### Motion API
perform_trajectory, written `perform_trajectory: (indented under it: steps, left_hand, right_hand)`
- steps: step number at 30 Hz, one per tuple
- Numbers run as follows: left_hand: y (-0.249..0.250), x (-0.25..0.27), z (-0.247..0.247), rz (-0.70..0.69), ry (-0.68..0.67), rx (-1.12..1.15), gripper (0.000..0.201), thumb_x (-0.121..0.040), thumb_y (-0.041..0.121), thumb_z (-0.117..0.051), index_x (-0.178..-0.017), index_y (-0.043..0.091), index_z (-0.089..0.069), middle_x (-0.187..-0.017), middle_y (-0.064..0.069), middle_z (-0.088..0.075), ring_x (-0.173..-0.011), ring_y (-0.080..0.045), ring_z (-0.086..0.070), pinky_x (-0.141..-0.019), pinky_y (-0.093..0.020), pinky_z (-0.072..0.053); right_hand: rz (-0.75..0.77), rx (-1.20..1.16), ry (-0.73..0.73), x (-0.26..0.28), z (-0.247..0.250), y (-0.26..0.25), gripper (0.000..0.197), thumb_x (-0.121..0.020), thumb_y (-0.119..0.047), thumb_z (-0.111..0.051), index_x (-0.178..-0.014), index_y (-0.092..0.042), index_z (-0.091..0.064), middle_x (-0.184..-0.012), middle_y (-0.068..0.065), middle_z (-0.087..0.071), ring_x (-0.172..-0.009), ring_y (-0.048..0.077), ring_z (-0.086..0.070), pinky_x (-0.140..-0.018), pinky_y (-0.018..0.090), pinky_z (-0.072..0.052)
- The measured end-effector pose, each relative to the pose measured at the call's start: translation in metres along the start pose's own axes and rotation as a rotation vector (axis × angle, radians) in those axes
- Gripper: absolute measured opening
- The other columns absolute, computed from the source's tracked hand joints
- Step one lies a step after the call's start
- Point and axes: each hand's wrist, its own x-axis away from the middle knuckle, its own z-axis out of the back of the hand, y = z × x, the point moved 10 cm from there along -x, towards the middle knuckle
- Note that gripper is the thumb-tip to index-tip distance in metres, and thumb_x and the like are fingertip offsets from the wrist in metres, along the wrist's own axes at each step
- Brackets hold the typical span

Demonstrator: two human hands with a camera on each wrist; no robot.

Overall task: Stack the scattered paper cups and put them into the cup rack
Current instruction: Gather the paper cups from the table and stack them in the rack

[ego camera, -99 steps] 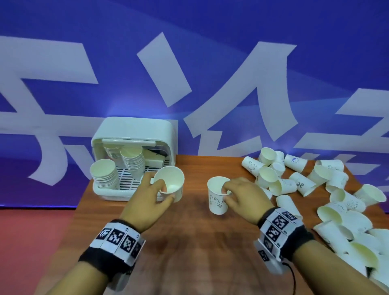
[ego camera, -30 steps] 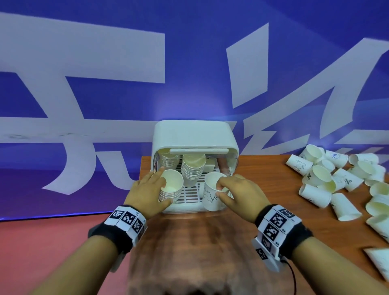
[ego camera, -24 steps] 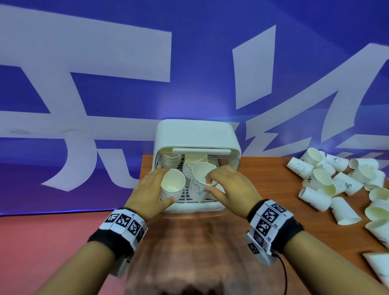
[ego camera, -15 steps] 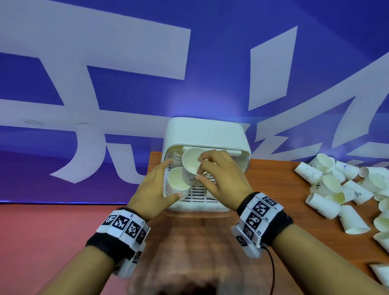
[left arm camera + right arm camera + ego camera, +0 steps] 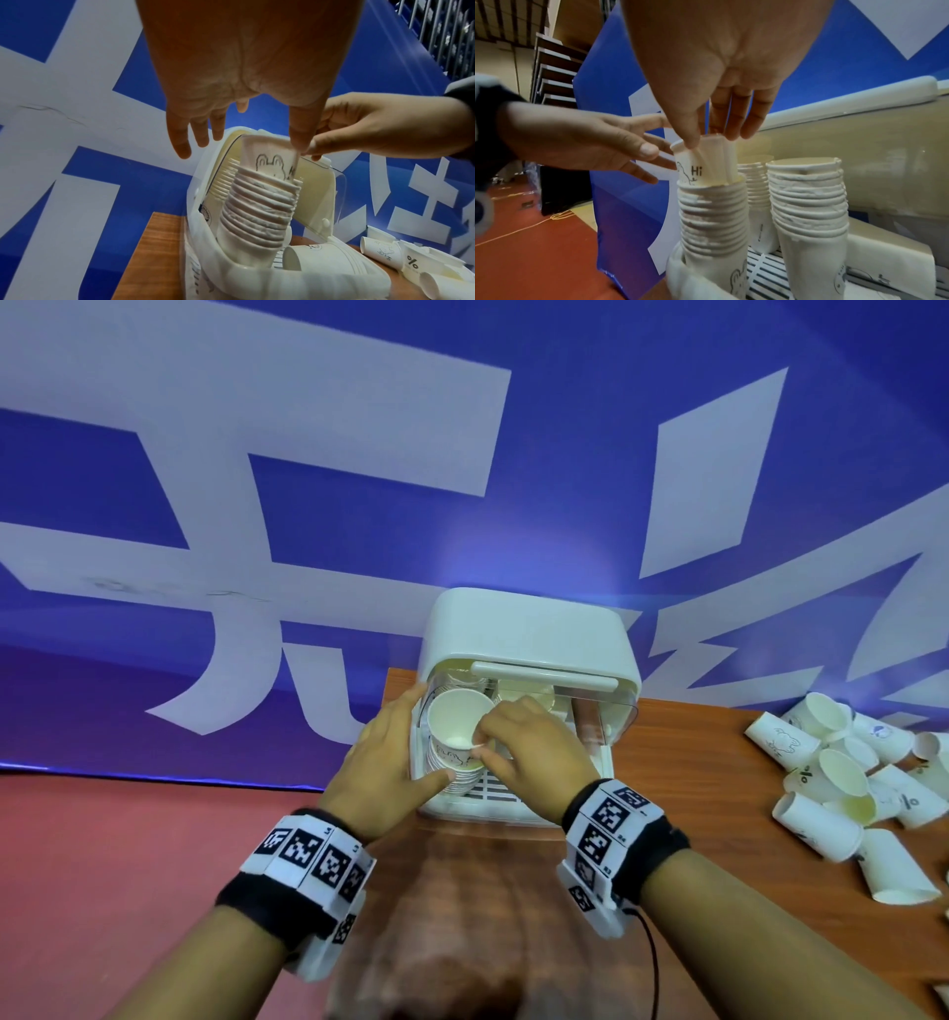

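Observation:
The white cup rack (image 5: 529, 654) stands at the table's back left with its lid up. In its front left corner stands a tall stack of paper cups (image 5: 713, 219). My right hand (image 5: 482, 737) pinches the rim of a white cup (image 5: 454, 721) with a "Hi" drawing (image 5: 696, 170), thumb outside and fingers inside. The cup sits partly down in the top of that stack (image 5: 257, 213). My left hand (image 5: 411, 742) is open beside the stack, fingers straight along the rack's left wall, thumb against the stack's lower cups.
Two more cup stacks (image 5: 808, 203) stand inside the rack to the right and behind. Several loose cups (image 5: 832, 778) lie scattered on the wooden table (image 5: 693, 788) at the right. A blue backdrop rises behind; red floor lies left of the table.
My right hand has brought the cup down from above the rack's opening into the top of the front left stack. My left hand stays beside that stack.

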Motion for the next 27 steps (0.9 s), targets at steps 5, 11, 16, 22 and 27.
perform_trajectory:
  steps: [5,11,16,22,27]
  left_hand:
    - [-0.005,0.0,-0.01,0.009,-0.032,-0.002,0.094,-0.076,0.032,-0.074,-0.147,0.027,-0.013,-0.151,0.008,-0.025,-0.136,-0.016,-0.026,-0.11,-0.039,-0.028]
    - [-0.008,0.0,-0.02,0.02,-0.047,-0.008,0.088,-0.077,0.031,-0.072,-0.145,0.029,-0.016,-0.147,0.007,-0.03,-0.134,-0.016,-0.029,-0.107,-0.043,-0.033]
    - [-0.014,-0.001,-0.027,0.029,-0.071,-0.013,0.085,-0.077,0.031,-0.071,-0.143,0.03,-0.017,-0.148,0.008,-0.029,-0.134,-0.015,-0.03,-0.107,-0.046,-0.034]
    - [-0.015,-0.005,-0.033,0.07,-0.086,-0.024,0.085,-0.078,0.029,-0.071,-0.144,0.027,-0.017,-0.149,0.004,-0.028,-0.135,-0.017,-0.029,-0.109,-0.041,-0.032]
    - [-0.019,-0.011,-0.038,0.123,-0.097,-0.017,0.085,-0.079,0.027,-0.071,-0.144,0.025,-0.017,-0.151,0.005,-0.026,-0.136,-0.018,-0.03,-0.107,-0.042,-0.035]
  right_hand:
    - [-0.145,-0.132,-0.178,0.007,-0.035,0.014,0.031,-0.092,-0.02,-0.051,-0.123,-0.016,-0.053,-0.117,0.004,-0.06,-0.116,0.021,-0.044,-0.096,0.03,-0.038]
    - [-0.166,-0.155,-0.242,0.014,-0.047,0.02,0.037,-0.093,-0.02,-0.05,-0.129,-0.018,-0.05,-0.125,0.005,-0.058,-0.121,0.021,-0.042,-0.1,0.028,-0.033]
    - [-0.129,-0.238,-0.242,0.02,-0.045,0.018,0.042,-0.091,-0.016,-0.054,-0.132,-0.019,-0.047,-0.148,0.001,-0.038,-0.134,0.017,-0.035,-0.11,0.026,-0.026]
    - [-0.249,-0.234,-0.04,0.037,-0.02,0.047,0.035,-0.091,-0.01,-0.048,-0.125,-0.019,-0.052,-0.127,-0.001,-0.052,-0.108,0.016,-0.054,-0.09,0.03,-0.045]
    - [-0.387,-0.247,-0.144,0.047,-0.026,0.065,0.037,-0.092,-0.017,-0.046,-0.128,-0.027,-0.048,-0.107,-0.009,-0.061,-0.094,0.014,-0.06,-0.083,0.034,-0.05]
